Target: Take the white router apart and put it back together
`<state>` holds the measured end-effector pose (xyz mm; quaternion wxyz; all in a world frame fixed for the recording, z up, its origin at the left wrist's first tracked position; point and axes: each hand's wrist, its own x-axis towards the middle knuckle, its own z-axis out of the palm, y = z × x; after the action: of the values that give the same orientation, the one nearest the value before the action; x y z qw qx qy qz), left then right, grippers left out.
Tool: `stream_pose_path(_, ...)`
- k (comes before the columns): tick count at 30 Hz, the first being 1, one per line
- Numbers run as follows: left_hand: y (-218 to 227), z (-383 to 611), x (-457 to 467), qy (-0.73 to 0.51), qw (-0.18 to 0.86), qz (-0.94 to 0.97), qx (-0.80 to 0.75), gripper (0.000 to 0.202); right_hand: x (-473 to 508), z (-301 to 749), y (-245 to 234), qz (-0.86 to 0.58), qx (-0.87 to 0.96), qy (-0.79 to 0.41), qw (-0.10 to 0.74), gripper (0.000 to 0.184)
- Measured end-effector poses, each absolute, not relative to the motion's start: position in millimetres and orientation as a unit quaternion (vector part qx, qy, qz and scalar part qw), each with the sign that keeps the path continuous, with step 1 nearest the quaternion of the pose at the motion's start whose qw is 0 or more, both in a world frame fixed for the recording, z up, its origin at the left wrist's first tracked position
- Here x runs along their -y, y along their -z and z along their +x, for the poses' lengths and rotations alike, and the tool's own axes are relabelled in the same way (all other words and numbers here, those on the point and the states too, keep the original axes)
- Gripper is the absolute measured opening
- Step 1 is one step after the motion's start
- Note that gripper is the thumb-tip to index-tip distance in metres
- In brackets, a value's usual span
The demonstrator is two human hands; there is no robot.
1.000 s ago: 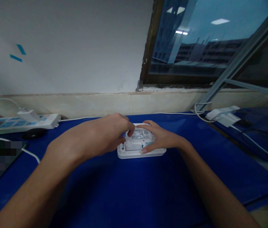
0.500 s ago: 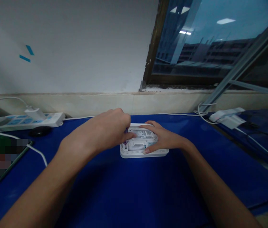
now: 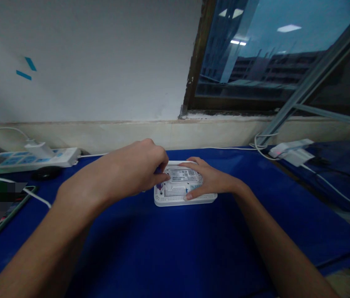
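Note:
A white router (image 3: pixel 175 202) with a perforated back and a printed label lies label side up on the blue tabletop (image 3: pixel 162 244). My left hand (image 3: pixel 137 167) is closed over its left end. Pinched in those fingers is a small purple tool that looks like a screwdriver (image 3: pixel 159 186), mostly hidden by the hand. Its lower end is near a round hole at the router's front left corner; contact cannot be made out. My right hand (image 3: pixel 207 176) grips the router's right end, thumb on the near side and fingers over the far side.
At the back left lie a white power strip (image 3: pixel 66 157) with a plugged-in charger and a round black object (image 3: pixel 47 173). A dark-edged panel (image 3: pixel 10 217) sits at left. A white adapter (image 3: pixel 291 152) with cables lies back right, near a metal strut (image 3: pixel 286 109).
The view has shifted slightly, so everything appears further left. My left thumb has drawn back a little over the router. The right hand keeps its hold.

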<state>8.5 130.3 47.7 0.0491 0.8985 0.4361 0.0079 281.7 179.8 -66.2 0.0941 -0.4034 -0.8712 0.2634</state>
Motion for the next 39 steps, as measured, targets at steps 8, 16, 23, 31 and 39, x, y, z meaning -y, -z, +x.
stream_pose_path(8, -33.5, 12.3, -135.9, -0.019, 0.053, 0.900, -0.432, 0.020, -178.8, 280.1, 65.0, -0.407, 0.868, -0.268, 0.095, 0.101)
stream_pose_path(16, -42.2, -2.6, -131.9, -0.031, 0.061, 0.910, -0.408, 0.020, -178.2, 280.6, 63.8, -0.409, 0.866, -0.271, 0.094, 0.104)
stream_pose_path(23, -40.9, 26.3, -132.2, -0.033, -0.002, 0.904, -0.425, 0.029, -180.8, 281.6, 68.6, -0.403, 0.874, -0.252, 0.096, 0.106)
stream_pose_path(31, -40.0, 2.4, -133.5, -0.067, 0.043, 0.919, -0.386, 0.021, -180.6, 281.7, 69.0, -0.403, 0.872, -0.261, 0.098, 0.102)
stream_pose_path(39, -45.5, 13.9, -130.6, -0.028, 0.019, 0.904, -0.427, 0.029, -180.8, 281.8, 68.4, -0.404, 0.874, -0.253, 0.092, 0.105)
